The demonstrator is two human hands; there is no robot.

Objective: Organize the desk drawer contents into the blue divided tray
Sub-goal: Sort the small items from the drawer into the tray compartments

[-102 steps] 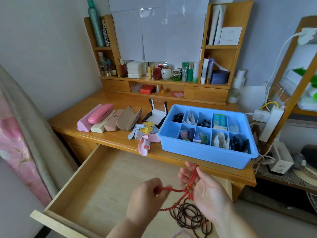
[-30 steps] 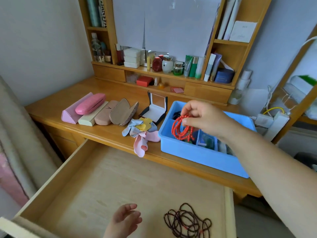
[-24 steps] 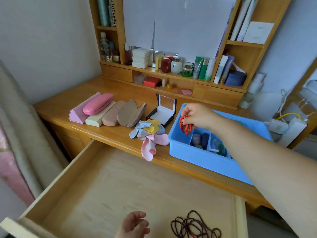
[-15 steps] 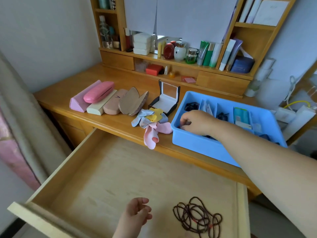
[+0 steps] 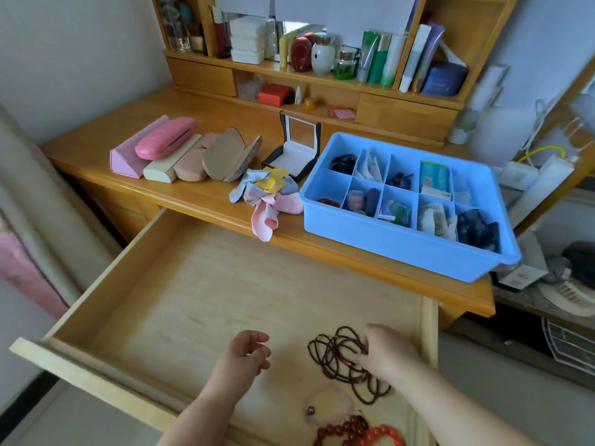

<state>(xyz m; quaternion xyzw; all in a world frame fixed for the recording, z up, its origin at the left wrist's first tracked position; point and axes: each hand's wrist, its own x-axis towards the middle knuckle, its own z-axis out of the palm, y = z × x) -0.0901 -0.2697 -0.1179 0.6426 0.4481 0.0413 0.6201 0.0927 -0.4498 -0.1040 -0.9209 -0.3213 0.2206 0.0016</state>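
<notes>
Her right hand (image 5: 383, 350) pinches the dark bead string (image 5: 338, 355) in the drawer (image 5: 193, 284); left hand (image 5: 241, 355) hovers, loosely curled, empty.

Blue tray (image 5: 399, 244) on a honey-coloured wooden desk (image 5: 96, 149); pale wood drawer (image 5: 199, 284) holding dark brown beads (image 5: 335, 352), a pale pink bracelet (image 5: 328, 403) and red beads (image 5: 363, 434); a bright pink glasses case (image 5: 165, 137); pink, yellow and grey-blue cloths (image 5: 267, 191)
</notes>
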